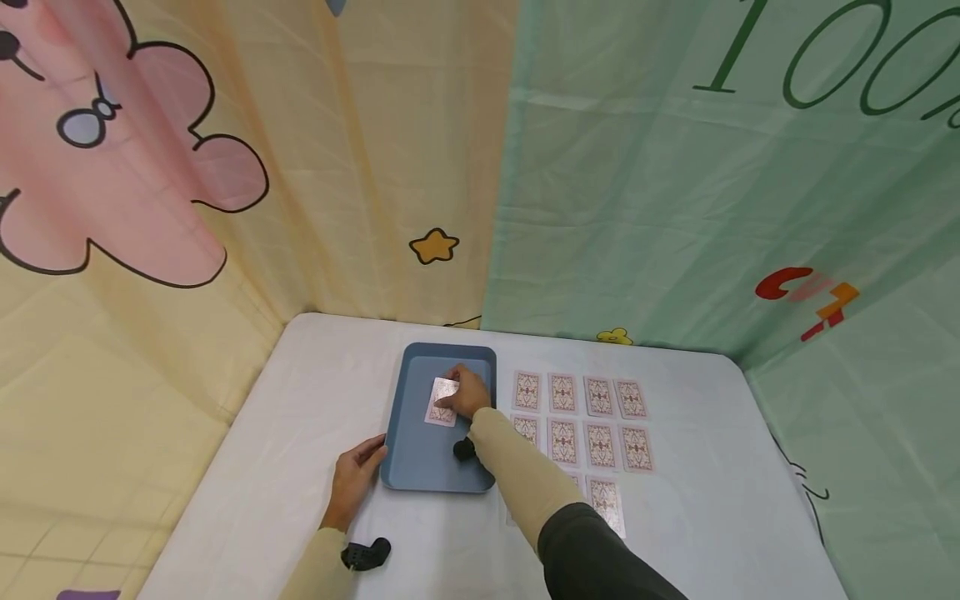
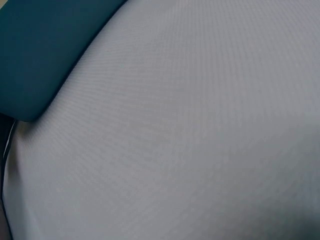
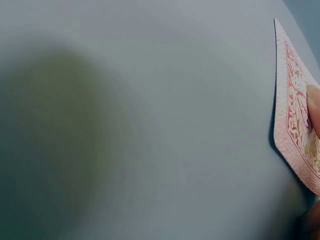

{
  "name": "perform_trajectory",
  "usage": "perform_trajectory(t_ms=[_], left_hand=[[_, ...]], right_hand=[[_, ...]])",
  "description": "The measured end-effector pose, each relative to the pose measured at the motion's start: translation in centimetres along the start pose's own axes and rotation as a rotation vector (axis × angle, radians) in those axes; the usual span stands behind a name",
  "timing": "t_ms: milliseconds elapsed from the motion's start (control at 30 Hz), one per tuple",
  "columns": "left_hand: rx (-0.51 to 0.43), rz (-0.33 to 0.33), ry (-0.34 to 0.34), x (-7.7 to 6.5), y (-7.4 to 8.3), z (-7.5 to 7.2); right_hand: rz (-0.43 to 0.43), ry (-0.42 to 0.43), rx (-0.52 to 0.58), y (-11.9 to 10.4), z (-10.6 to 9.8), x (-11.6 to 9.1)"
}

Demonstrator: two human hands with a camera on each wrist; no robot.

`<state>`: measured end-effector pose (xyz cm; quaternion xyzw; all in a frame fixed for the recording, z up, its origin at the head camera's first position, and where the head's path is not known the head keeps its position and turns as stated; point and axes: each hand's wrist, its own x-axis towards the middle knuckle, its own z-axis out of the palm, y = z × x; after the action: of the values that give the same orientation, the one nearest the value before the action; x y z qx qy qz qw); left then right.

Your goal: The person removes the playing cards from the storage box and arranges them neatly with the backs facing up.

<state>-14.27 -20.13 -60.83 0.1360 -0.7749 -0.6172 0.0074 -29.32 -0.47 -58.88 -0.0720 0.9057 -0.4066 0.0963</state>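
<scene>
My right hand (image 1: 471, 392) pinches a playing card (image 1: 442, 403) over the left-centre of a blue-grey tray (image 1: 420, 468). The card shows its red patterned back. Up close in the right wrist view, a fingertip (image 3: 314, 106) lies on that back, at the frame's right edge. My left hand (image 1: 354, 479) rests beside the tray with its fingertips touching the left rim. In the left wrist view only the tray's corner (image 2: 40, 60) and white cloth appear; the left fingers are out of that view.
To the right of the tray, several playing cards (image 1: 562, 440) lie back up in rows on the white table (image 1: 712, 500). My right forearm (image 1: 525, 479) covers part of the lower rows. Patterned curtains (image 1: 375, 167) enclose the table's far side and flanks.
</scene>
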Motion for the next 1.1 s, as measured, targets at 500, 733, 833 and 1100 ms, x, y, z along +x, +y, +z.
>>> perform_trajectory(t_ms=[500,733,833,1100], left_hand=[[0.048,0.023,-0.003,0.2,-0.3,0.2],[0.054,0.022,-0.007,0.3,-0.3,0.3],[0.055,0.022,-0.005,0.3,-0.4,0.2],[0.067,0.017,0.000,0.3,-0.5,0.0]], right_hand=[[-0.059,0.001,0.191,0.9,-0.7,-0.9],[-0.067,-0.010,0.244,1.1,-1.3,-1.6],[-0.068,-0.021,0.267,1.1,-1.7,-2.1],[-0.101,-0.039,0.343,1.0,-2.9,-3.5]])
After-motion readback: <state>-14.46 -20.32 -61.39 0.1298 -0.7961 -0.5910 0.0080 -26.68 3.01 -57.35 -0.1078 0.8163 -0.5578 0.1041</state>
